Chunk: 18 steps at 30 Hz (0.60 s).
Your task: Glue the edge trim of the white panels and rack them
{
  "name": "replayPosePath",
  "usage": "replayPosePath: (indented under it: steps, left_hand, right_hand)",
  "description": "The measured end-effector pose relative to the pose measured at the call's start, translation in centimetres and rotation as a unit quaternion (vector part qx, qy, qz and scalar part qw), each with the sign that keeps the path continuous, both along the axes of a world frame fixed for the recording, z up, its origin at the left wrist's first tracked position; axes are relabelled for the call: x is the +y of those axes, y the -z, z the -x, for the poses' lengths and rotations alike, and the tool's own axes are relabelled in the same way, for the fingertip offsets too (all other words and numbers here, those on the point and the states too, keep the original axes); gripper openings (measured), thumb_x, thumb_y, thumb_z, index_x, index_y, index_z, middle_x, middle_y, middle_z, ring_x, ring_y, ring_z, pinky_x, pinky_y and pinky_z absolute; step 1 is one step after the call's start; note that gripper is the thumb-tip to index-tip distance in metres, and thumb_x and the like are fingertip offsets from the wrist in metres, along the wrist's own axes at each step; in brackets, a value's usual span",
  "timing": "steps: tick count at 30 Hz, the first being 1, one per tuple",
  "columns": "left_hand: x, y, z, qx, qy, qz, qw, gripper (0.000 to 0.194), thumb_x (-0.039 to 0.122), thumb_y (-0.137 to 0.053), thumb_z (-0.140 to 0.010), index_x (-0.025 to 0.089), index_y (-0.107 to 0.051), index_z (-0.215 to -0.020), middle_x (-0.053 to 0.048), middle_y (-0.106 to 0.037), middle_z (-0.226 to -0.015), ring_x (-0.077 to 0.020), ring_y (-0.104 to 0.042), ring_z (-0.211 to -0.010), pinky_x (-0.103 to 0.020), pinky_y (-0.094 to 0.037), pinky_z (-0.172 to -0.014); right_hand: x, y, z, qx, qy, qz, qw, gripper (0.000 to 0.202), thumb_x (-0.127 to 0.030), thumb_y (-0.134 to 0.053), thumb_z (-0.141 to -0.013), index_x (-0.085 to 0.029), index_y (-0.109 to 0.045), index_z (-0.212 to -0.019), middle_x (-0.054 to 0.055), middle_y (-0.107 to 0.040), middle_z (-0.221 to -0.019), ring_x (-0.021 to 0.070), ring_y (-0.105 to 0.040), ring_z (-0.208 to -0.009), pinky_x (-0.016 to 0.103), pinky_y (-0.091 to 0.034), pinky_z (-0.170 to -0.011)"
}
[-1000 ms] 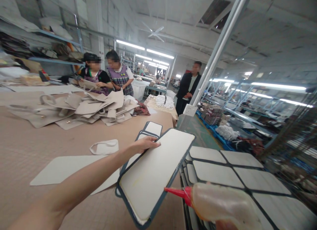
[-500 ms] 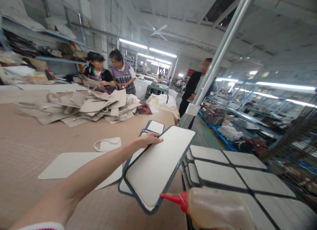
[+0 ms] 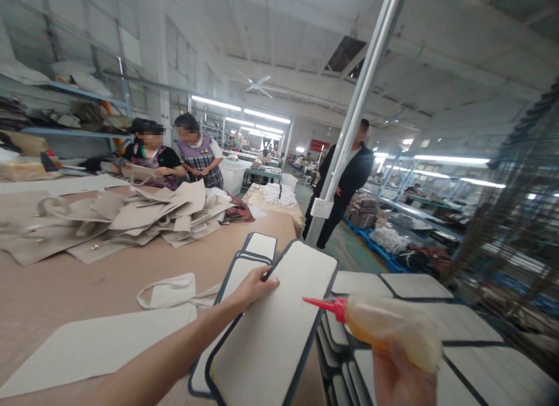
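My left hand (image 3: 255,286) grips a cream rectangular panel (image 3: 279,330) with rounded corners and a dark border, thumb on its upper face. The panel is tilted. Beneath it lie similar dark-edged panels (image 3: 227,278), partly covered. My right hand (image 3: 404,377), at the lower right, is wrapped round a translucent squeeze bottle (image 3: 393,327) of yellowish liquid. The bottle lies nearly sideways, its red nozzle (image 3: 325,306) pointing left over the panel's right part; whether the tip touches the panel, I cannot tell.
Stacks of dark-edged panels (image 3: 414,285) stand at the right. A pale flat sheet (image 3: 100,342) and a white strap piece (image 3: 172,292) lie left on the brown table (image 3: 113,283). Beige bag pieces (image 3: 144,214) are heaped behind. Two people work beyond; another stands by a post (image 3: 345,155).
The bottle's nozzle has moved from the panel's near corner to farther up along its right side, and my right hand has come into view. My left hand keeps its hold.
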<state>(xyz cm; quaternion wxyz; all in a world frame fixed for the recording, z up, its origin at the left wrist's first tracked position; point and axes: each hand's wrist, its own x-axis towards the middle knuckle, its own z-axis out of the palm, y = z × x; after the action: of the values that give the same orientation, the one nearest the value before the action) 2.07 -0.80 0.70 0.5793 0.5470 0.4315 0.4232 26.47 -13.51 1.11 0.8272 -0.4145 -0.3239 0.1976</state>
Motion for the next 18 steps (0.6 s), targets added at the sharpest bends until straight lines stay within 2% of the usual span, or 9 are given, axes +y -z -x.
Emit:
replayPosePath:
  steps: [3, 6, 11, 14, 18]
  left_hand:
    - [-1.2, -0.1, -0.8, -0.012, 0.032, -0.033, 0.999, 0.039, 0.035, -0.072, -0.063, 0.014, -0.069, -0.095, -0.001, -0.071, -0.077, -0.0194, -0.064, -0.068, -0.026, -0.046, -0.061]
    - [-1.8, -0.7, -1.1, -0.027, 0.054, -0.042, 0.997, 0.039, 0.036, -0.073, -0.063, 0.015, -0.070, -0.096, -0.001, -0.072, -0.081, -0.0219, -0.065, -0.077, -0.027, -0.046, -0.066]
    - [-2.4, -1.2, -1.2, -0.074, 0.084, 0.007, 0.994, 0.038, 0.035, -0.073, -0.062, 0.016, -0.071, -0.095, -0.004, -0.074, -0.085, -0.0248, -0.067, -0.083, -0.030, -0.049, -0.073]
    - [-2.2, -0.8, -1.3, -0.089, 0.089, 0.032, 0.991, 0.038, 0.033, -0.072, -0.059, 0.016, -0.071, -0.093, -0.004, -0.074, -0.083, -0.0244, -0.068, -0.077, -0.031, -0.050, -0.072]
    - [-1.5, -0.5, -1.5, -0.063, 0.042, 0.027, 0.997, 0.038, 0.033, -0.073, -0.057, 0.016, -0.069, -0.090, -0.003, -0.072, -0.076, -0.0220, -0.065, -0.071, -0.029, -0.048, -0.065]
  right_hand:
    - [1.9, -0.5, 0.4, 0.007, 0.039, -0.004, 0.999, 0.058, -0.037, -0.089, -0.050, -0.019, -0.064, -0.099, 0.006, -0.064, -0.100, 0.0231, -0.062, -0.090, 0.041, -0.052, -0.088]
    - [2.8, 0.8, -0.2, -0.022, 0.079, 0.000, 0.997, 0.061, -0.033, -0.090, -0.047, -0.018, -0.064, -0.100, 0.005, -0.063, -0.101, 0.0211, -0.059, -0.090, 0.038, -0.047, -0.094]
    - [2.5, 2.1, -1.7, -0.045, 0.076, 0.019, 0.996, 0.060, -0.036, -0.088, -0.053, -0.019, -0.064, -0.105, 0.002, -0.065, -0.100, 0.0180, -0.060, -0.088, 0.028, -0.050, -0.086]
    - [1.6, 3.0, -1.9, -0.056, 0.069, 0.029, 0.996, 0.061, -0.037, -0.088, -0.054, -0.019, -0.063, -0.106, 0.003, -0.067, -0.098, 0.0199, -0.062, -0.086, 0.029, -0.053, -0.079]
    - [0.4, 6.0, -0.3, -0.133, 0.060, 0.041, 0.988, 0.058, -0.047, -0.085, -0.056, -0.019, -0.064, -0.102, 0.005, -0.069, -0.090, 0.0250, -0.066, -0.078, 0.035, -0.057, -0.067]
